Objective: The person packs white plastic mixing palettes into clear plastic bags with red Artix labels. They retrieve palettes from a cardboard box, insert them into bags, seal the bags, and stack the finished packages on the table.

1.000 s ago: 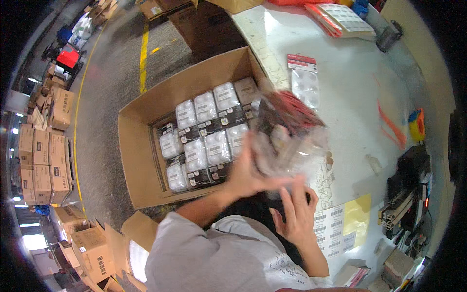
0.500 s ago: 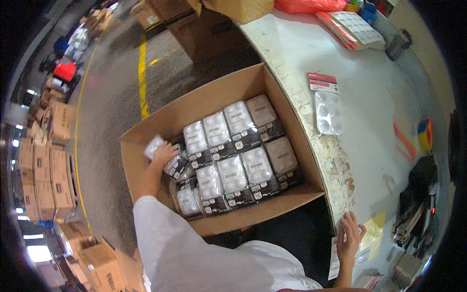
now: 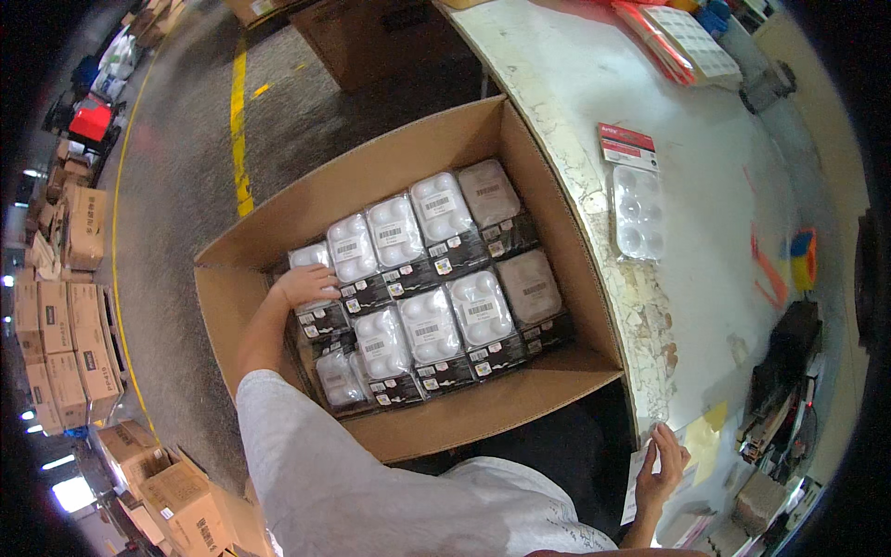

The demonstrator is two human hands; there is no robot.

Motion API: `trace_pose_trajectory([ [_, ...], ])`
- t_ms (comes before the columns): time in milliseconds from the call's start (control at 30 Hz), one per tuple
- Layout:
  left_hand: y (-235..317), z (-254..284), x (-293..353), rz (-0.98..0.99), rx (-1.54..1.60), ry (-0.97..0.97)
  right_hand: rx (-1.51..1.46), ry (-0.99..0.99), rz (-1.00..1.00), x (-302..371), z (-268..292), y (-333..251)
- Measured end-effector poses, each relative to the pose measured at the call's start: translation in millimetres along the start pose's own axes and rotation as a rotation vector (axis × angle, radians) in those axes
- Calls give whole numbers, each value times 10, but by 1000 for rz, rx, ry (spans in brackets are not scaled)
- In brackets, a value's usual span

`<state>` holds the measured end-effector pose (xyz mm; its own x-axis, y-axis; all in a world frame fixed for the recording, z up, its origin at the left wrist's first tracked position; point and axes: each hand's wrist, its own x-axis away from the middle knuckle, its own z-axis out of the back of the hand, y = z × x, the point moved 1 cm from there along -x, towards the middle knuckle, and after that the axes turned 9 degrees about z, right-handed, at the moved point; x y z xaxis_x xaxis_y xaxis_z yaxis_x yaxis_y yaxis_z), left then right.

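White table [image 3: 710, 176]: left hand [image 3: 306, 285] on glossy whitish pack [image 3: 306, 256], right hand [image 3: 661, 466] curled; grips unclear.

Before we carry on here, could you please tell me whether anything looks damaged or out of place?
The table edge beside the carton looks damaged: its pale surface is chipped and stained, unlike the smoother tabletop.

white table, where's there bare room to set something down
Bare tabletop: between the loose pack and orange strip, and above that pack toward the stacked sheets. Crowded: lower right, with dark clutter, and the carton, with packs and the left hand inside.
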<state>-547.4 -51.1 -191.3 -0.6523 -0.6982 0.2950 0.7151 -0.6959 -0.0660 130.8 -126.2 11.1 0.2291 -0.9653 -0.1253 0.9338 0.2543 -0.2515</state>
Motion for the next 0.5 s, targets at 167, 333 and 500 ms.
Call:
trace_pose_trajectory([
  [167,-188,-197,-49,242,18,-45,33,54,42,93,85,-7],
  [333,-120,-531,188,332,-45,-22,52,92,-158,353,147,21],
  [500,49,240,-297,740,336,-40,59,154,-620,879,256,126],
])
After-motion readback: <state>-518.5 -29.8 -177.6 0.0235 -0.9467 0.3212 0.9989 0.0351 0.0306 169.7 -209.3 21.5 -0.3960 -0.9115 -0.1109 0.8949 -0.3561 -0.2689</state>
